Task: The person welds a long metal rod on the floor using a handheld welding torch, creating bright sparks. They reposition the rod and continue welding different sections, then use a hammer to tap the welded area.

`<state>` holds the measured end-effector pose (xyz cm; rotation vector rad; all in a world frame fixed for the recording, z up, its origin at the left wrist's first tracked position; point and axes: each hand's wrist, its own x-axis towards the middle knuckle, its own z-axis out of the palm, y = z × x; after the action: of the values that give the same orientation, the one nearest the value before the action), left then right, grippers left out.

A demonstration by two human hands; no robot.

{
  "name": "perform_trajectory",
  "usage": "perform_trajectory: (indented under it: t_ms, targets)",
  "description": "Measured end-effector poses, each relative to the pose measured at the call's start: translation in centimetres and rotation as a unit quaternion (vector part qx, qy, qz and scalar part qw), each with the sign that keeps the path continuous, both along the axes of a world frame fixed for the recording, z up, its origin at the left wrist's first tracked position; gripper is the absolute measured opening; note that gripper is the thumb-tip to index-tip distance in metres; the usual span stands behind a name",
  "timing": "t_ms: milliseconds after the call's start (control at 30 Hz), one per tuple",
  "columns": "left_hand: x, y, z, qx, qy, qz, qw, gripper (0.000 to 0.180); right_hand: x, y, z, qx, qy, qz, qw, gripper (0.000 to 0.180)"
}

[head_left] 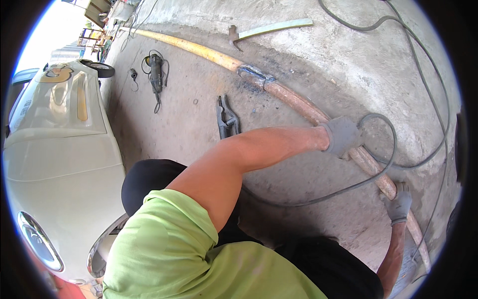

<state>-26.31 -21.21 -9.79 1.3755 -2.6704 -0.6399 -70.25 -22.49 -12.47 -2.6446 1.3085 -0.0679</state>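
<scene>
A long metal pipe point(298, 102) runs slantwise over the concrete floor, yellow toward its far left end and rusty brown nearer me. A dark, scorched joint point(254, 76) marks where the two colours meet. My left hand point(342, 137), in a grey glove, is closed over the rusty stretch; its fingertips are partly hidden. Farther down, my right hand point(399, 203), also gloved, is wrapped round the same pipe near its lower right end. A dark welding electrode holder point(228, 118) lies on the floor beyond my left forearm.
A claw hammer point(269, 29) with a pale handle lies beyond the pipe. An angle grinder point(156, 72) rests at the upper left. Black cable point(393, 149) loops around the pipe's right part and across the floor. A white car point(64, 159) stands close on my left.
</scene>
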Motion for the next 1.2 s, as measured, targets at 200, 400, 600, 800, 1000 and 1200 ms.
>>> perform_trajectory:
  t_ms: [200, 400, 600, 800, 1000, 1200]
  targets:
    - [-0.3, 1.6, -0.8, -0.035, -0.051, 0.07, 0.996, 0.051, 0.3, -0.4, 0.7, 0.037, 0.007, -0.004, 0.999, 0.062]
    - [0.3, -1.6, 1.0, 0.064, -0.068, 0.001, 0.996, 0.05, 1.5, -1.6, 2.8, 0.1, -0.013, 0.0, 0.995, 0.058]
    - [0.8, -4.1, 2.6, 0.137, -0.087, -0.046, 0.986, 0.054, 1.8, -3.7, 4.5, 0.203, -0.049, 0.008, 0.978, 0.056]
    - [0.7, -6.9, 2.7, 0.203, -0.095, -0.068, 0.972, 0.067, 1.6, -5.8, 5.3, 0.309, -0.039, -0.038, 0.95, 0.051]
    - [1.1, -8.2, 3.6, 0.239, -0.063, -0.091, 0.965, 0.071, 1.9, -5.5, 6.4, 0.277, -0.046, -0.034, 0.959, 0.054]
    - [0.9, -9.6, 3.8, 0.235, -0.093, -0.111, 0.961, 0.074, 4.6, -1.6, 4.3, -0.018, -0.044, -0.027, 0.999, 0.069]
